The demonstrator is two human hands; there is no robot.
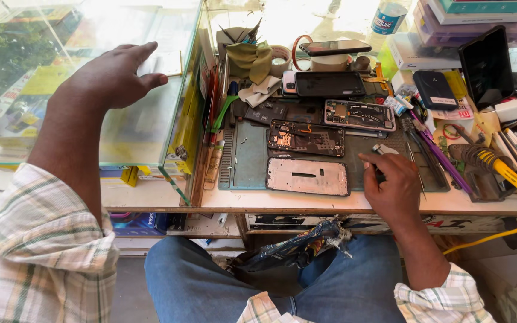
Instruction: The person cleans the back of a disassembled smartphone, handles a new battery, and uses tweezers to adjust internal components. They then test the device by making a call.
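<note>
Left hand (115, 75) flat, open on glass case (151, 128) | right hand (393, 188) pinching small tool (384, 149) by phone frame (308, 176)

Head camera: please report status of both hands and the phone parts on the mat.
Left hand flat on glass case, holds nothing. Right hand closed on small tool, at mat edge. Opened phone and silver frame untouched, nothing blocking them.

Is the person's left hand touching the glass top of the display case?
Touching: the head view shows the left hand resting palm-down, flat on the glass top.
</note>
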